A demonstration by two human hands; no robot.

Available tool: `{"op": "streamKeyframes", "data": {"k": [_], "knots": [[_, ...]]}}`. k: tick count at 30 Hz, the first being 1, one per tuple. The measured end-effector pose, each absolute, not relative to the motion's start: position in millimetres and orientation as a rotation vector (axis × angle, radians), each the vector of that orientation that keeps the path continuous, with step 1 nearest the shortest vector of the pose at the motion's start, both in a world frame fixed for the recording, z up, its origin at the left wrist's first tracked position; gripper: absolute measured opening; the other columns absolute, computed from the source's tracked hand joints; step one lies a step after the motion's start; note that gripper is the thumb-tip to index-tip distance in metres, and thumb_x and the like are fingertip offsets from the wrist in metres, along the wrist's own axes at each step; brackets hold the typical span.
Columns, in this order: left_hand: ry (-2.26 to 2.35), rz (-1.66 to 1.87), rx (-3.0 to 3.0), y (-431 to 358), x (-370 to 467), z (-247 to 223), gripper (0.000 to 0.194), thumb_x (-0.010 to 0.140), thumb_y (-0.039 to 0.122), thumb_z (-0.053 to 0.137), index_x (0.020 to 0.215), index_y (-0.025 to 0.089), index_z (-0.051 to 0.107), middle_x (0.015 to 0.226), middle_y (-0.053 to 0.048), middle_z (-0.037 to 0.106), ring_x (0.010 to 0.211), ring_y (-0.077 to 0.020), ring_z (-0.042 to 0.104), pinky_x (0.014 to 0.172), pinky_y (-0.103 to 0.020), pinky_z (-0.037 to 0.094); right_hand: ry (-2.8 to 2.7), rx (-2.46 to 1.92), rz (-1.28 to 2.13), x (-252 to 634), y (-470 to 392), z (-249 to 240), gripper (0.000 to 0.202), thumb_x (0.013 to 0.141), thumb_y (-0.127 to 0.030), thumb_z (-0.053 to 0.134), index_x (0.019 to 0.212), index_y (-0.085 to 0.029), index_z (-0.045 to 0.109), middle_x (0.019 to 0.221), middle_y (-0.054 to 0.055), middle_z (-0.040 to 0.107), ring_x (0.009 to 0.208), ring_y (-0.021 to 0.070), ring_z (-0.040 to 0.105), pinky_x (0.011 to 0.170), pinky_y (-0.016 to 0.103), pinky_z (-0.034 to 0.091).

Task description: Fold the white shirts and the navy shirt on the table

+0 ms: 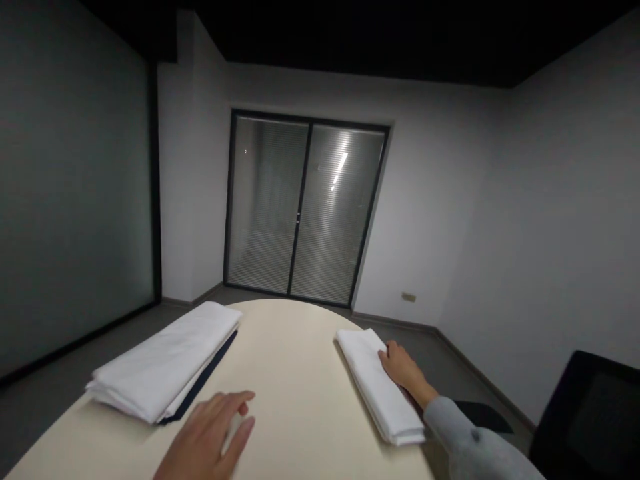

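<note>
On the right side of the cream table point(287, 373) lies a long folded white cloth point(377, 390). My right hand point(404, 368) rests on its outer edge, fingers bent over the top and the thumb side partly hidden. My left hand point(210, 433) hovers over the near part of the table, thumb and fingers apart, holding nothing. A larger stack of folded white cloth point(167, 360) lies on the left of the table, with a dark blue layer point(207, 377) showing beneath its right edge.
A black chair point(590, 413) stands at the lower right beside the table. Glass double doors point(305, 210) with blinds are beyond the far end. A frosted glass wall point(75, 187) is on the left, a plain wall point(565, 220) on the right.
</note>
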State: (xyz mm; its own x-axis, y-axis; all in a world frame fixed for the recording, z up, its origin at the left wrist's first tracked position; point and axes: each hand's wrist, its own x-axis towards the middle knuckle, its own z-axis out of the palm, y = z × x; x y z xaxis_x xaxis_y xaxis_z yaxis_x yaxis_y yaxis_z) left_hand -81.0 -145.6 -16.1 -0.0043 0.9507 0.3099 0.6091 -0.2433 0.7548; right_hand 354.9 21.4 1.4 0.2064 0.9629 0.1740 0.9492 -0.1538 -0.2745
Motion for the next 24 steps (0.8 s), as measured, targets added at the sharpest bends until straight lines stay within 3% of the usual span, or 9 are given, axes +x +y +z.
{"op": "streamKeyframes", "data": {"k": [4, 7, 10, 13, 17, 20, 24], "knots": [[2.239, 1.012, 2.222, -129, -132, 5, 0.048, 0.092, 0.044, 0.054, 0.131, 0.020, 0.068, 0.138, -0.018, 0.064, 0.132, -0.0392, 0.051, 0.119, -0.054, 0.029, -1.822, -2.050, -0.143, 326, 0, 31, 0.056, 0.096, -0.026, 0.050, 0.148, -0.010, 0.045, 0.142, 0.027, 0.051, 0.129, 0.0407, 0.054, 0.102, 0.050, 0.040], [2.566, 0.798, 2.253, -122, -160, 5, 0.052, 0.095, 0.038, 0.049, 0.139, 0.014, 0.062, 0.144, -0.022, 0.059, 0.132, -0.0403, 0.051, 0.116, -0.054, 0.031, -1.922, -1.802, -0.191, 279, -25, 39, 0.058, 0.094, -0.027, 0.049, 0.151, -0.017, 0.043, 0.145, 0.020, 0.051, 0.133, 0.0353, 0.049, 0.109, 0.046, 0.037], [2.640, 0.674, 2.247, -122, -172, 3, 0.050, 0.099, 0.038, 0.042, 0.138, 0.017, 0.064, 0.142, -0.020, 0.063, 0.127, -0.0394, 0.054, 0.108, -0.055, 0.037, -1.997, -1.369, 0.055, 219, -61, 17, 0.056, 0.089, -0.024, 0.052, 0.145, -0.020, 0.050, 0.141, 0.016, 0.055, 0.135, 0.0323, 0.049, 0.115, 0.044, 0.036], [2.602, 0.685, 2.251, -125, -174, 6, 0.049, 0.101, 0.034, 0.036, 0.136, 0.017, 0.067, 0.137, -0.019, 0.068, 0.121, -0.0376, 0.059, 0.100, -0.051, 0.043, -1.955, -1.168, 0.438, 170, -95, -23, 0.058, 0.085, -0.019, 0.053, 0.143, -0.022, 0.052, 0.142, 0.013, 0.054, 0.133, 0.0307, 0.052, 0.116, 0.044, 0.038], [2.610, 0.707, 2.189, -125, -175, 21, 0.053, 0.102, 0.038, 0.031, 0.125, 0.014, 0.072, 0.108, -0.021, 0.078, 0.102, -0.0373, 0.070, 0.094, -0.047, 0.048, -2.018, -1.105, 0.628, 147, -118, -60, 0.065, 0.077, -0.015, 0.058, 0.142, -0.026, 0.054, 0.136, 0.013, 0.057, 0.132, 0.0327, 0.054, 0.116, 0.048, 0.038], [2.691, 0.715, 2.235, -126, -177, 46, 0.055, 0.103, 0.038, 0.029, 0.119, 0.011, 0.074, 0.099, -0.023, 0.078, 0.098, -0.0378, 0.072, 0.098, -0.048, 0.047, -2.007, -1.064, 0.659, 151, -120, -64, 0.065, 0.077, -0.015, 0.059, 0.141, -0.025, 0.054, 0.136, 0.012, 0.057, 0.132, 0.0317, 0.053, 0.118, 0.047, 0.037], [2.677, 0.728, 2.082, -135, -172, 99, 0.060, 0.104, 0.048, 0.024, 0.123, 0.017, 0.072, 0.098, -0.021, 0.078, 0.085, -0.0393, 0.074, 0.079, -0.047, 0.051, -1.844, -1.052, 0.789, 157, -117, -49, 0.066, 0.084, -0.025, 0.061, 0.148, -0.022, 0.043, 0.145, 0.014, 0.048, 0.131, 0.0280, 0.053, 0.116, 0.044, 0.040]]}}
